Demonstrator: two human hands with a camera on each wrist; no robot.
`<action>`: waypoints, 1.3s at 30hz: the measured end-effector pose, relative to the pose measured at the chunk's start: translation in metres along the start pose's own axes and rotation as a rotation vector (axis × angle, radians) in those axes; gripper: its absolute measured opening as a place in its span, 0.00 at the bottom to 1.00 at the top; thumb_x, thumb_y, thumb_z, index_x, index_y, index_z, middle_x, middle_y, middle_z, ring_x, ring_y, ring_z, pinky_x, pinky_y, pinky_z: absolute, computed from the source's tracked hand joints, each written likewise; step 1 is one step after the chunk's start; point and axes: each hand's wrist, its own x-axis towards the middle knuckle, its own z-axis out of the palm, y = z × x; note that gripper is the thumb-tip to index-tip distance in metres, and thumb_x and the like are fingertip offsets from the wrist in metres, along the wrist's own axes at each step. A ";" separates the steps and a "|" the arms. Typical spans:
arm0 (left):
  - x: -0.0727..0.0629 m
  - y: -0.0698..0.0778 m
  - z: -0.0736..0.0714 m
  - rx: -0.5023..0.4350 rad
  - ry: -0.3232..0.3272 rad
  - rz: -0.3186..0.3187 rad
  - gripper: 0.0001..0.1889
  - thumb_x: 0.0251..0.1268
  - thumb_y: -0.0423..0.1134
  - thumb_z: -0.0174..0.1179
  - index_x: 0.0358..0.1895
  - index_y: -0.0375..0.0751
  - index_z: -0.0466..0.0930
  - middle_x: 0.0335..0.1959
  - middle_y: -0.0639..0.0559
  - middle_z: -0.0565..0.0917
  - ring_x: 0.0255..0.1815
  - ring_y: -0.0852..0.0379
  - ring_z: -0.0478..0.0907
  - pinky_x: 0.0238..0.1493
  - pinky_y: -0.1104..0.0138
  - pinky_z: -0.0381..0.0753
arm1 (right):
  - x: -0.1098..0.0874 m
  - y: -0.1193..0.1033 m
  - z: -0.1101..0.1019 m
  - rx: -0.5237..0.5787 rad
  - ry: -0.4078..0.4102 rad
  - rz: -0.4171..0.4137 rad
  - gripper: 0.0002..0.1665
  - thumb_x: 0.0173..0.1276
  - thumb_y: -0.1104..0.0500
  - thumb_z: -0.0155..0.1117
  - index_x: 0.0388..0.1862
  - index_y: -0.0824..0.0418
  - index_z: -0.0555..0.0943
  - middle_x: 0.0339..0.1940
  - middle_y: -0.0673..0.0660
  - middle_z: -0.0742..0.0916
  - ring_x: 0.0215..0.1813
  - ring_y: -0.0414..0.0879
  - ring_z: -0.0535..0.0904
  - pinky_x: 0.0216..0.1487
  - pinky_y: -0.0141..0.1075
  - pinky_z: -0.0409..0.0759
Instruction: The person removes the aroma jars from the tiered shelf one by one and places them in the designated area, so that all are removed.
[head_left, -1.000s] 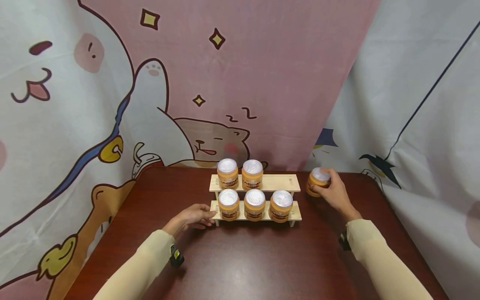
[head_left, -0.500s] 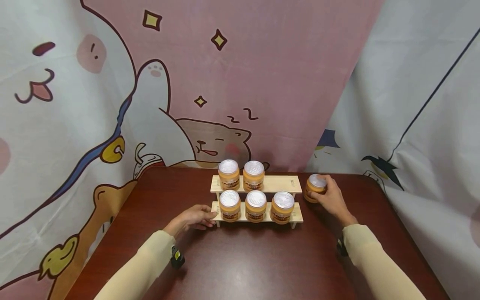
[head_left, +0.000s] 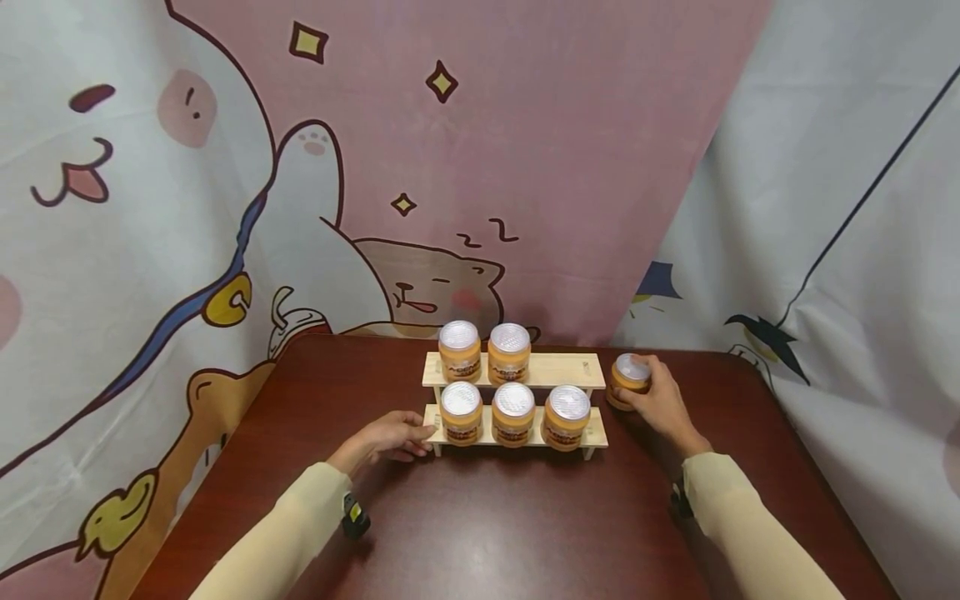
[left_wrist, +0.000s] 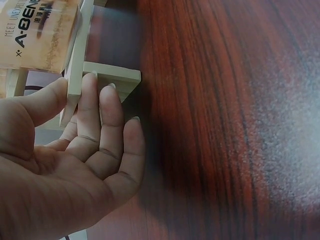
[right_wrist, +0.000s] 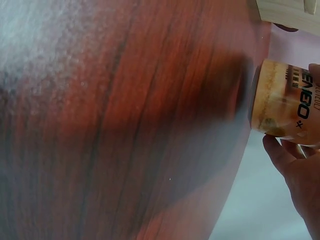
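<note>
A two-tier light wooden rack (head_left: pixel 564 368) stands on the table. My left hand (head_left: pixel 388 435) pinches the left end of its lower shelf (left_wrist: pixel 75 82), thumb on top and fingers beneath. My right hand (head_left: pixel 660 403) grips an orange jar (head_left: pixel 630 382) with a silvery lid, right of the rack. In the right wrist view that jar (right_wrist: pixel 285 100) is upright relative to the table, at or close to its surface; whether it touches I cannot tell. Similar jars stand on the rack: two on the upper shelf, a left one (head_left: pixel 460 352) and a middle one (head_left: pixel 508 353), and three along the lower shelf (head_left: pixel 513 414).
The dark red-brown table (head_left: pixel 510 517) stretches in front of the rack and to both sides. Behind it hangs a pink and white cartoon cloth (head_left: pixel 570 167), close to the table's back edge. The upper shelf's right end is bare wood.
My right hand has brought the jar left and downward, nearer the rack's right end. My left hand stays on the lower shelf, and the view has shifted slightly.
</note>
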 end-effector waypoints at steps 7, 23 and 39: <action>-0.001 0.000 0.001 0.005 -0.007 0.005 0.16 0.74 0.45 0.59 0.50 0.35 0.73 0.35 0.46 0.88 0.36 0.55 0.85 0.42 0.58 0.82 | -0.003 -0.001 0.002 -0.006 -0.007 0.001 0.38 0.59 0.66 0.75 0.66 0.67 0.67 0.59 0.74 0.74 0.60 0.69 0.72 0.59 0.63 0.70; 0.001 0.000 0.000 -0.011 -0.007 -0.001 0.15 0.73 0.44 0.60 0.50 0.35 0.73 0.34 0.47 0.88 0.34 0.56 0.84 0.41 0.59 0.81 | -0.006 0.002 0.005 0.008 0.026 -0.026 0.38 0.58 0.68 0.75 0.64 0.70 0.67 0.59 0.75 0.74 0.60 0.70 0.72 0.59 0.64 0.70; -0.002 0.003 0.001 0.009 0.007 0.017 0.16 0.74 0.45 0.59 0.49 0.34 0.73 0.35 0.46 0.88 0.35 0.55 0.84 0.44 0.54 0.83 | -0.006 0.005 0.004 -0.012 0.009 -0.026 0.39 0.59 0.64 0.75 0.66 0.68 0.67 0.61 0.75 0.73 0.60 0.69 0.72 0.58 0.63 0.71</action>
